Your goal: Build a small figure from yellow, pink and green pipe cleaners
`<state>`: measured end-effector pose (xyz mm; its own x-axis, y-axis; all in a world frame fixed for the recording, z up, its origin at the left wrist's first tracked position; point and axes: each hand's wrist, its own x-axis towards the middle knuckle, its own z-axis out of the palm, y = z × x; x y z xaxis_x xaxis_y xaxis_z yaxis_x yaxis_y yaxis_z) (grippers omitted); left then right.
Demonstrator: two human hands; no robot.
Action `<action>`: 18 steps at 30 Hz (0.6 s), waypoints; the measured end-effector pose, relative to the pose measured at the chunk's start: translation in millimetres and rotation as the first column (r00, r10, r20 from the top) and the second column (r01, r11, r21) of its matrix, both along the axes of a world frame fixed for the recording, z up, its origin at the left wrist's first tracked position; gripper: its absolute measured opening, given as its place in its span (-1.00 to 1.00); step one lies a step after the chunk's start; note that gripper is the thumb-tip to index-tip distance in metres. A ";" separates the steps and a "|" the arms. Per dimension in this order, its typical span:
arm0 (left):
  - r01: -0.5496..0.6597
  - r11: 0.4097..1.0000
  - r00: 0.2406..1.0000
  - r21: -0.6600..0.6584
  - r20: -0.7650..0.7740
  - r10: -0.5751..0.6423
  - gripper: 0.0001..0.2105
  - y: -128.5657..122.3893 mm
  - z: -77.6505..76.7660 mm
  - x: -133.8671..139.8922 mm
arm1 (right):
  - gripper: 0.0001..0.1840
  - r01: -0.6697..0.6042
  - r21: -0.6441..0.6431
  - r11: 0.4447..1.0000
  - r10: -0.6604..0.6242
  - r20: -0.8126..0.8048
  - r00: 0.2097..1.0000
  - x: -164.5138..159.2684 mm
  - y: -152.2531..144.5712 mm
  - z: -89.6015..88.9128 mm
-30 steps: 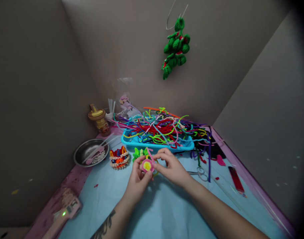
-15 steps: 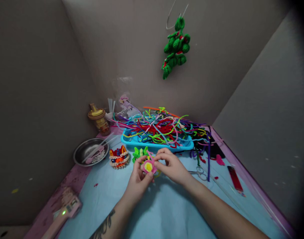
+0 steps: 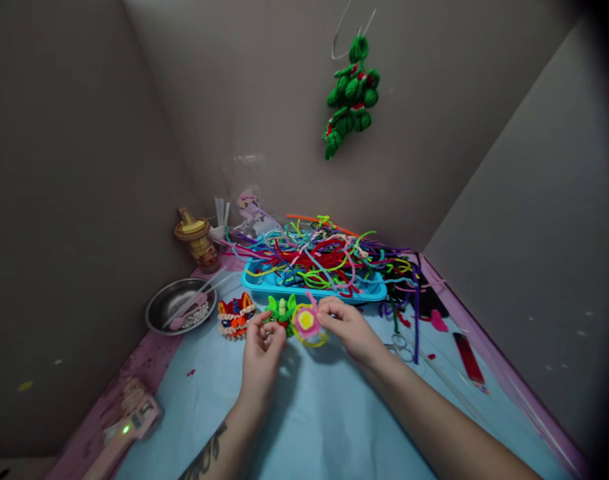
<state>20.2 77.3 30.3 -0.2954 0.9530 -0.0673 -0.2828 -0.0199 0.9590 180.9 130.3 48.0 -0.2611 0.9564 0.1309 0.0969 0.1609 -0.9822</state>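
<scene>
My right hand (image 3: 348,328) pinches the right side of a pink and yellow pipe-cleaner flower (image 3: 307,321). The flower faces me above the blue sheet; a yellow loop rings it and a pink end sticks up. My left hand (image 3: 264,343) is just left of the flower, apart from it, with curled fingers spaced from the thumb and nothing seen between them. Behind that hand stands a green pipe-cleaner figure (image 3: 282,308), partly covered by the fingers. To its left sits a red, orange and cream pipe-cleaner figure (image 3: 236,316).
A blue tray (image 3: 309,293) heaped with colourful pipe cleaners lies behind my hands. Scissors (image 3: 400,348) and a red packet (image 3: 468,360) are on the right. On the left are a metal bowl (image 3: 157,317), a cup (image 3: 197,245) and a pink glue gun (image 3: 134,427).
My left hand has let go of the flower and moved left. My right hand now holds it alone, slightly higher and further right, and its yellow loop shows more.
</scene>
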 end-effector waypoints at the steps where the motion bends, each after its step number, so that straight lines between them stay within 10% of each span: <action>1: 0.002 1.000 1.000 -0.021 -0.004 -0.002 -0.61 0.0 0.3 0.0 | -0.69 0.007 0.001 1.000 -0.007 -0.010 1.000 -0.3 -0.1 0.2; 18: 0.128 0.991 0.990 -0.023 0.056 -0.127 -0.34 -7.4 4.8 9.8 | -0.75 0.020 -0.111 0.994 -0.029 -0.083 0.996 -9.6 -8.5 -0.7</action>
<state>30.0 69.9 35.0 -0.1667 0.9803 -0.1057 -0.3328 0.0449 0.9419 171.3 121.8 47.4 -0.2297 0.9722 0.0450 0.0154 0.0499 -0.9986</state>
